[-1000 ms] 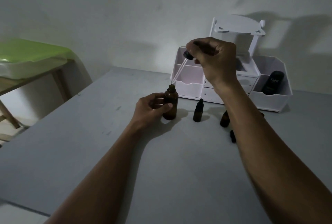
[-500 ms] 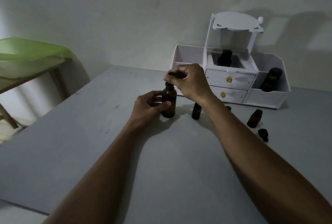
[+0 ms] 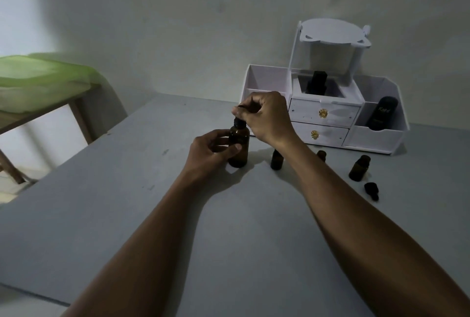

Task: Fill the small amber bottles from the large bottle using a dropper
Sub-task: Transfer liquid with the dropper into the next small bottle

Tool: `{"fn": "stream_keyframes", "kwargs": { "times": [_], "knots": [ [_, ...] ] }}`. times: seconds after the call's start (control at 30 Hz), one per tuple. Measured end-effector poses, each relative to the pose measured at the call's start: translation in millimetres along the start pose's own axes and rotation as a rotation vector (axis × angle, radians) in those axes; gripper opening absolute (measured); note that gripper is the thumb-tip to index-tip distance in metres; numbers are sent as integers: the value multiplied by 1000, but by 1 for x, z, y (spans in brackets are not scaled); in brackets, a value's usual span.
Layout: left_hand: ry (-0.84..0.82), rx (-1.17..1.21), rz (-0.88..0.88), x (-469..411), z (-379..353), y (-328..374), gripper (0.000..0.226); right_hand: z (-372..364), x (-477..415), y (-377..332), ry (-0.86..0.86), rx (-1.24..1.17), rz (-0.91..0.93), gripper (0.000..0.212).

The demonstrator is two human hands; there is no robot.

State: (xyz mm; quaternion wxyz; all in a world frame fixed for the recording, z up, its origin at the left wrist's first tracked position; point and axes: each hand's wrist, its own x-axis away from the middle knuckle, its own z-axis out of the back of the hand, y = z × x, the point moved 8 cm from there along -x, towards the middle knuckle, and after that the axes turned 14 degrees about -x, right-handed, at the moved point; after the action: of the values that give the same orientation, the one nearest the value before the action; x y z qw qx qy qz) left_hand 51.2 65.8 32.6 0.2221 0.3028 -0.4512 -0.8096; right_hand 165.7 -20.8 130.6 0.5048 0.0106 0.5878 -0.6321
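Fingers (image 3: 245,109) pinching black dropper (image 3: 237,121), left hand (image 3: 206,151) gripping cylindrical amber bottle (image 3: 239,156)

The large bottle (image 3: 238,146) stands upright mid-desk (image 3: 127,202), three small bottles (image 3: 359,168) to its right. A loose cap (image 3: 371,190) lies before the rightmost. The organiser (image 3: 371,138) stands behind them.

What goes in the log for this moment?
left hand: holds large amber bottle | right hand: pinches dropper atop it | small amber bottles: standing on table

left hand (image 3: 206,151): bare | right hand (image 3: 265,119): bare | forearms (image 3: 145,238): bare, slender
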Motion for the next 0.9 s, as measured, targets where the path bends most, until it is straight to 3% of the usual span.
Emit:
{"fn": "stream_keyframes", "kwargs": {
  "times": [0.33, 0.5, 0.63, 0.7, 0.8, 0.9],
  "knots": [
    [39, -48, 24, 3, 2, -7, 53, 25, -6, -37, 87, -85, 82, 15],
    [391, -259, -145, 19, 21, 24, 65, 73, -12, -67, 238, -156, 147, 24],
    [593, -256, -321, 43, 16, 71, 42, 121, -3, -75, 350, -237, 165, 19],
    [545, -192, -378, 50, 0, 92, 28, 143, 5, -72, 387, -262, 151, 16],
    [307, -131, -343, 49, -45, 109, 14, 169, 16, -59, 404, -219, 102, 9],
    [80, -136, -198, 39, -93, 104, 28, 185, 18, -37, 353, -156, -21, 10]
  ]
}}
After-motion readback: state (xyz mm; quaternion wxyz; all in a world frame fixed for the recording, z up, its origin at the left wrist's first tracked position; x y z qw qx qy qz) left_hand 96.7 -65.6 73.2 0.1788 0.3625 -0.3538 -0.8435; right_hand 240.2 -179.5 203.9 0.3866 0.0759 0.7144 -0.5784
